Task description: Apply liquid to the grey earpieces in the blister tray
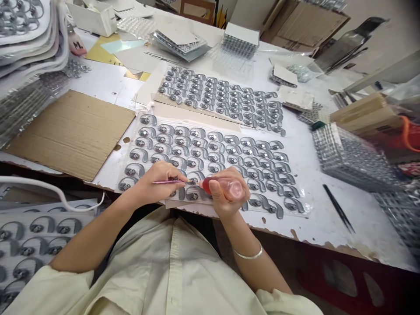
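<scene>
My left hand is closed on a thin pink stick-like tool, whose tip reaches one of the small grey curved pieces. Wrapped in my right hand is a small squeeze bottle of pink liquid with a red neck, tilted so its nozzle points left at that same piece. Rows of matching curved pieces with shiny round studs lie on the near white sheet under both hands. Whether the nozzle touches the piece, I cannot tell.
A second sheet of pieces lies beyond. Brown cardboard is at left beside stacked sheets. Black tweezers rest at right, near stacked clear trays. A pink bottle stands at back left.
</scene>
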`<action>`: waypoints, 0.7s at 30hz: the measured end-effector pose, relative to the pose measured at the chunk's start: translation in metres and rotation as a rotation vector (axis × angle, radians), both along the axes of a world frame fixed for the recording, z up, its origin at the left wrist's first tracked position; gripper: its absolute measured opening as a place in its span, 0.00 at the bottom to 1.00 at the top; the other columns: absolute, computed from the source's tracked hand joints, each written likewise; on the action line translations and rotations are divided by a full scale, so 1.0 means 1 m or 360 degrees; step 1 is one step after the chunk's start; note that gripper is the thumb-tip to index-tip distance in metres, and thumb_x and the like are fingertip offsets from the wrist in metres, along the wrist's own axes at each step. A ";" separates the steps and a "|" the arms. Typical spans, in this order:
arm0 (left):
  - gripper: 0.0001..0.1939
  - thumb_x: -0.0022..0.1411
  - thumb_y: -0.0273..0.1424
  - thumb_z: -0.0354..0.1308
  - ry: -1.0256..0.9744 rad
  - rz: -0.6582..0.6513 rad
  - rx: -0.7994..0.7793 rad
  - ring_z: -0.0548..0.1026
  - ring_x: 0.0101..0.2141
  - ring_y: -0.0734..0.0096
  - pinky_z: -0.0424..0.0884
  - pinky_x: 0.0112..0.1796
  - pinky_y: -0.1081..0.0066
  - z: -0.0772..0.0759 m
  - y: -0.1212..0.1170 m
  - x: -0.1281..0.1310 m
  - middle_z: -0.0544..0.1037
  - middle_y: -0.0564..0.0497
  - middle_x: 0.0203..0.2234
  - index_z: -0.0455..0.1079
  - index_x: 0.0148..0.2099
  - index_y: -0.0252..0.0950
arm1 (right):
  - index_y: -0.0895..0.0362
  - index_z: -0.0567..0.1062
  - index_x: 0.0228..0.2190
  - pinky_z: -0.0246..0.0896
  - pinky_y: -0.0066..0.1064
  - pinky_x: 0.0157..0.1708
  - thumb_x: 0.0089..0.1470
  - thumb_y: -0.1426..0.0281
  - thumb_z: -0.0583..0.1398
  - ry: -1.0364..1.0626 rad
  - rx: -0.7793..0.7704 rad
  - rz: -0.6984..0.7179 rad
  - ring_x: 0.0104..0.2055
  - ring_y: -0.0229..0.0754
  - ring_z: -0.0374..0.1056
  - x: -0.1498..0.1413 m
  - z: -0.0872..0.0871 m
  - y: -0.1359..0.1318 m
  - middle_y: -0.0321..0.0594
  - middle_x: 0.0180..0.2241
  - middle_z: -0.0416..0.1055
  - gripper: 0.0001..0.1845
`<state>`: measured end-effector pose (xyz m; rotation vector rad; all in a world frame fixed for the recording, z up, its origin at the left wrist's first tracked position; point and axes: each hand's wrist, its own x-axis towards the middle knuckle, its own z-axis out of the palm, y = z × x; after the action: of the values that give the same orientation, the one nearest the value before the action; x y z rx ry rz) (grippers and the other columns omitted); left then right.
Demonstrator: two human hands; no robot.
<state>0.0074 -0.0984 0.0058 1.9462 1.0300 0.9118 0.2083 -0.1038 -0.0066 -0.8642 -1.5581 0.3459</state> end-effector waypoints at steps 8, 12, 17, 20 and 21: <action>0.04 0.55 0.26 0.61 -0.0005 0.0032 -0.0172 0.73 0.25 0.74 0.66 0.30 0.75 0.000 0.001 -0.001 0.77 0.52 0.22 0.78 0.32 0.34 | 0.56 0.71 0.29 0.59 0.31 0.24 0.46 0.73 0.64 -0.0027 0.0030 -0.0005 0.24 0.35 0.63 -0.001 0.000 0.001 0.34 0.23 0.69 0.06; 0.04 0.56 0.27 0.61 0.0018 0.0025 -0.0185 0.73 0.25 0.74 0.67 0.30 0.75 0.000 0.002 -0.002 0.77 0.52 0.22 0.78 0.33 0.34 | 0.56 0.72 0.29 0.59 0.31 0.24 0.46 0.74 0.64 -0.0021 0.0012 -0.0001 0.24 0.35 0.63 -0.001 -0.001 0.000 0.33 0.24 0.69 0.07; 0.05 0.56 0.27 0.60 0.0058 0.0036 -0.0206 0.74 0.26 0.73 0.67 0.30 0.75 0.002 0.001 -0.001 0.77 0.52 0.23 0.78 0.34 0.34 | 0.56 0.73 0.27 0.59 0.32 0.24 0.46 0.70 0.64 0.0171 -0.0021 -0.0044 0.24 0.37 0.63 0.002 -0.002 0.001 0.34 0.23 0.68 0.04; 0.05 0.56 0.26 0.60 0.0102 0.0073 -0.0198 0.75 0.27 0.72 0.68 0.30 0.75 0.003 -0.001 0.000 0.78 0.51 0.24 0.78 0.33 0.35 | 0.56 0.72 0.24 0.60 0.31 0.23 0.49 0.67 0.61 0.0515 -0.0039 -0.0114 0.25 0.37 0.64 0.005 0.000 0.004 0.34 0.22 0.67 0.06; 0.04 0.56 0.26 0.61 0.0116 0.0089 -0.0161 0.75 0.27 0.71 0.68 0.29 0.74 0.003 -0.003 0.000 0.78 0.51 0.24 0.78 0.33 0.35 | 0.56 0.71 0.23 0.60 0.30 0.21 0.50 0.66 0.61 0.0636 -0.0072 -0.0129 0.25 0.37 0.64 0.006 0.002 0.006 0.34 0.22 0.66 0.08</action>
<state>0.0079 -0.1013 0.0088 1.8865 1.1557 0.8079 0.2143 -0.0977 -0.0050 -0.8320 -1.1464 0.4656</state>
